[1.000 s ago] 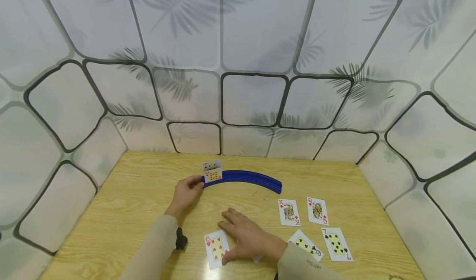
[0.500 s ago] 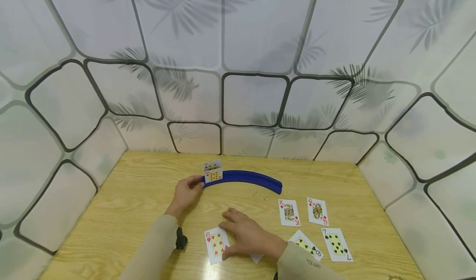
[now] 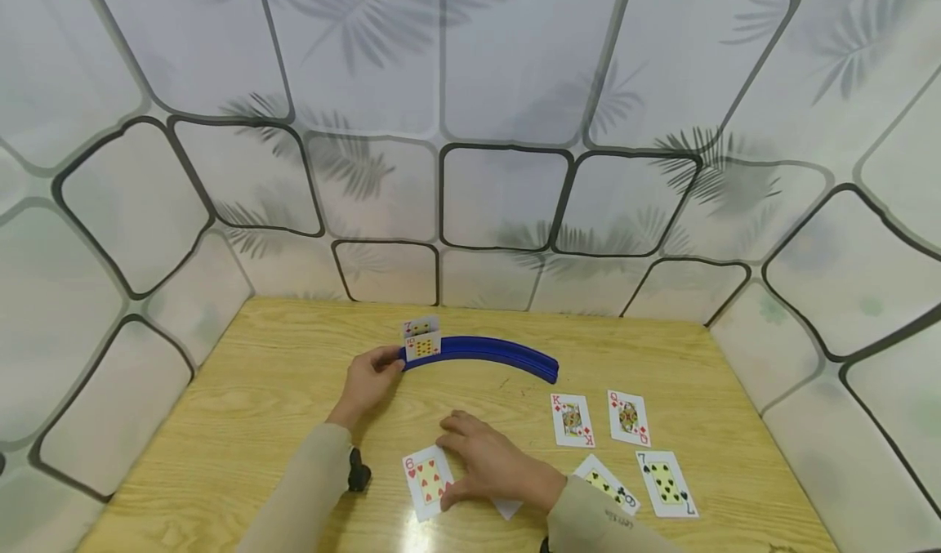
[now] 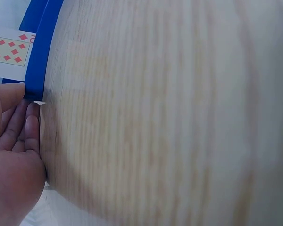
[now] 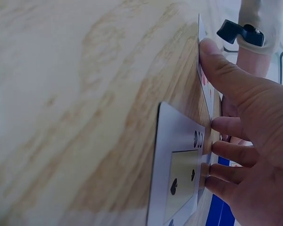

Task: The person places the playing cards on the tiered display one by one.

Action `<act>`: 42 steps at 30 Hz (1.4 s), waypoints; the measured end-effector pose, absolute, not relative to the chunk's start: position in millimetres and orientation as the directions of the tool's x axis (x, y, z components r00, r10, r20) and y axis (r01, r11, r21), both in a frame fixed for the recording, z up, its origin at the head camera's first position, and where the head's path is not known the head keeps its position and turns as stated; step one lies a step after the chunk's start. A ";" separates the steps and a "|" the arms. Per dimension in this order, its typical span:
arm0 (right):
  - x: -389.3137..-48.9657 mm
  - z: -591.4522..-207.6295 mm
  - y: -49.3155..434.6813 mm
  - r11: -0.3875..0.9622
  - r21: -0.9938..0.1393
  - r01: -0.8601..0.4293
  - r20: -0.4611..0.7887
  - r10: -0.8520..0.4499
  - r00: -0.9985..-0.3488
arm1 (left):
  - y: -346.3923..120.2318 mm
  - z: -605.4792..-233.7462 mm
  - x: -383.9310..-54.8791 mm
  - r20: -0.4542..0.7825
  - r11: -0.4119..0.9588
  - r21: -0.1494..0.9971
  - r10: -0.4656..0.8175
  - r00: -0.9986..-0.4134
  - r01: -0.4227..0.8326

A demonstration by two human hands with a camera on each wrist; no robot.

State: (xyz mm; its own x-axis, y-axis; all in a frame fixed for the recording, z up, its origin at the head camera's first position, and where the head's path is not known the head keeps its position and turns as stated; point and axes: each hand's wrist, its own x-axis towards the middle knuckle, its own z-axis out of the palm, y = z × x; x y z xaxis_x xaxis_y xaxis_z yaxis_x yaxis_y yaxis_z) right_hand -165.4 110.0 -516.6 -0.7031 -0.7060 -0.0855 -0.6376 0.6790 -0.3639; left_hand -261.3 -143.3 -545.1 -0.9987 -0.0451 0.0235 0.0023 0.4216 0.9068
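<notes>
While the right hand (image 3: 488, 463) spreads low over the near part of the table (image 3: 257, 390), its thumb touches the six of hearts (image 3: 426, 481), which lies face up; this grip is relaxed, fingers apart and slightly bent, and whether it pinches the card cannot be told. Partly hidden by that hand is a spade card (image 5: 162, 136). To its right lie a club card (image 3: 604, 484), turned askew, and the seven of spades (image 3: 667, 484). A small black object (image 3: 358, 473) sits at the cuff of the left sleeve (image 3: 305, 488). Farther off, the king of diamonds (image 3: 572, 421) and the queen of diamonds (image 3: 628, 418) lie side by side, apart. Beyond, the left hand (image 3: 367, 383) pinches the left end of a curved blue card holder (image 3: 500, 349), its grip nearly closed. Just there, the ten of diamonds (image 3: 424, 347) stands in the holder, a seven (image 3: 421, 325) rising behind it. Past the table's far edge is a patterned wall (image 3: 503, 198).
</notes>
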 end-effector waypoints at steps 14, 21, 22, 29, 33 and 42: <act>-167.8 -513.7 106.9 0.684 -0.374 -0.627 -0.087 -0.699 -0.710 | -143.7 -545.1 -261.9 0.022 0.424 0.906 -0.039 -0.999 0.003; -168.3 -511.4 103.7 0.686 -0.334 -0.647 -0.077 -0.704 -0.706 | -144.2 -545.7 -262.2 0.019 0.425 0.905 -0.036 -0.999 0.002; -168.4 -511.2 103.3 0.687 -0.331 -0.647 -0.079 -0.703 -0.707 | -144.2 -545.9 -262.5 0.017 0.420 0.907 -0.037 -0.999 0.000; -168.5 -511.5 102.4 0.698 -0.342 -0.629 -0.080 -0.689 -0.720 | -144.4 -545.6 -262.1 0.035 0.425 0.905 -0.033 -0.999 0.018; -167.9 -511.6 102.6 0.697 -0.340 -0.631 -0.070 -0.688 -0.722 | -144.0 -544.9 -261.7 0.040 0.429 0.903 -0.034 -0.999 0.022; -168.3 -511.7 101.1 0.694 -0.317 -0.647 -0.051 -0.693 -0.719 | -143.2 -545.0 -262.1 0.046 0.404 0.914 -0.036 -0.998 0.027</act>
State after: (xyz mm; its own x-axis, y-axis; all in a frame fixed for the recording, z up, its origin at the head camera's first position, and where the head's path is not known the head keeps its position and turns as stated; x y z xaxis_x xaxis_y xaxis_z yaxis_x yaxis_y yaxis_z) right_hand -168.3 101.1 -511.7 -0.7190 -0.6932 -0.0507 -0.6467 0.6939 -0.3167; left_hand -262.1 -143.2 -545.0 -0.9983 -0.0358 0.0456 0.0272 0.4042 0.9143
